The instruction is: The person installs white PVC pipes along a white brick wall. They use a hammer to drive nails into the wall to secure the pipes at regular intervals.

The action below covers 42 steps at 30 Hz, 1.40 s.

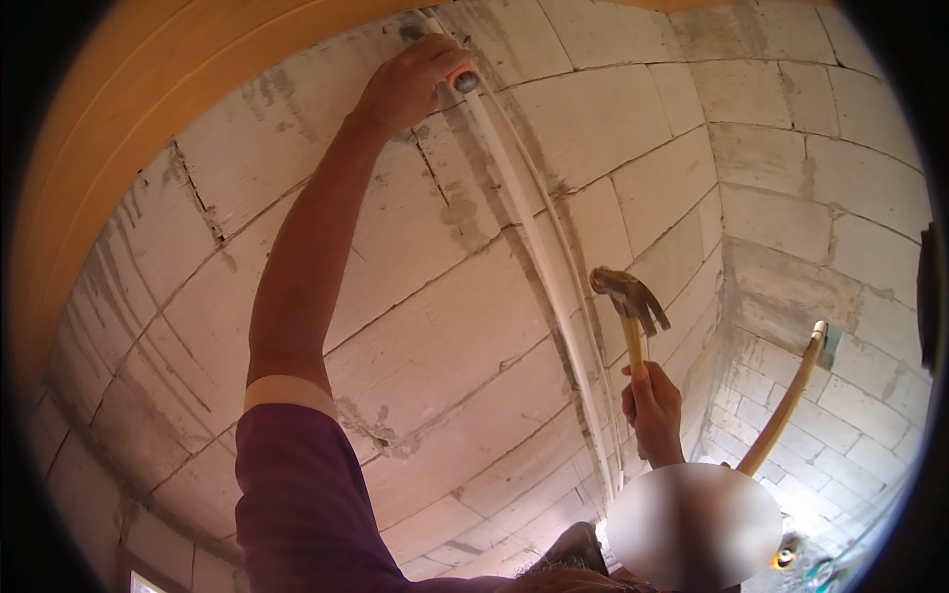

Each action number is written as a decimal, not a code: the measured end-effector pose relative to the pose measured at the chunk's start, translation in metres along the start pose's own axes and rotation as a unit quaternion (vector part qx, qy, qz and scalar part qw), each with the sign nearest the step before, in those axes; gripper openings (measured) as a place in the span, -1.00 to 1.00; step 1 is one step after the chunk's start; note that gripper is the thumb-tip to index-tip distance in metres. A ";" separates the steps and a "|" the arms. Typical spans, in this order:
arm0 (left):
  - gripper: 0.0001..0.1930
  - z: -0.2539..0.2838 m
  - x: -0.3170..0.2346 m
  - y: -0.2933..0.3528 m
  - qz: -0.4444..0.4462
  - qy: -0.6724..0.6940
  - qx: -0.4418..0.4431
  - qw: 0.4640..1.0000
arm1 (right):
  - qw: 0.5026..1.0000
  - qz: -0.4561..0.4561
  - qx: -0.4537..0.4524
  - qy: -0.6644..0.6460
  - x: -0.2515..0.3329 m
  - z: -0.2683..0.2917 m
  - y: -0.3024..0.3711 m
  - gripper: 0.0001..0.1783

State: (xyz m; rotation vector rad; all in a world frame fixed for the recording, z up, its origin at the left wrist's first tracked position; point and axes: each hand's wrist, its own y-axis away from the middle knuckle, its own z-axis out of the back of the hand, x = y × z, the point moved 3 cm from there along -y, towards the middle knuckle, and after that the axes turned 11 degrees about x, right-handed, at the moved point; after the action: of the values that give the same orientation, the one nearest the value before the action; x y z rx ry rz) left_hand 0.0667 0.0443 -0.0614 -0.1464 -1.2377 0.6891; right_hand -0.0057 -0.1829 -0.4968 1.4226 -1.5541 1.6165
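Observation:
High on the block wall, my left hand (415,81) is closed round a short tool with an orange-red collar and a round grey end (464,81). Its other end is hidden by the hand. Beside it runs a long straight white strip (524,203), pipe-like, down along a groove in the wall. Lower right, my right hand (654,403) grips the light wooden handle of a claw hammer (633,298). The hammer's head points up, apart from the wall tool. A blurred patch hides the forearm below this hand.
Large pale blocks with dark joints make up the wall (435,326). An orange-brown wooden surface (119,109) curves along the upper left. At right, a brown pole or pipe (786,405) with a pale tip slants up. Small coloured items (786,555) lie lower right.

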 end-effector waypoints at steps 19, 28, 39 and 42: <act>-0.27 -0.011 -0.002 0.001 -0.041 -0.079 -0.003 0.996 | 0.964 0.152 0.023 -0.215 0.064 -0.129 -0.141 -0.55; -0.21 -0.006 -0.013 -0.002 -0.038 -0.061 0.005 0.997 | 0.961 0.189 0.004 -0.203 0.059 -0.140 -0.159 -0.51; -0.19 -0.010 -0.013 -0.004 -0.048 -0.090 0.008 0.995 | 0.948 0.218 -0.016 -0.233 0.076 -0.155 -0.177 -0.60; -0.20 -0.011 -0.008 -0.003 -0.016 -0.083 0.019 0.996 | 0.944 0.236 -0.036 -0.227 0.078 -0.164 -0.187 -0.65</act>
State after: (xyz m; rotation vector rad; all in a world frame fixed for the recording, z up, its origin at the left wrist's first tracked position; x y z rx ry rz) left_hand 0.0766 0.0400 -0.0706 -0.0370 -1.3814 0.7071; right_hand 0.0753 -0.0106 -0.3184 1.5360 -2.3431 1.5172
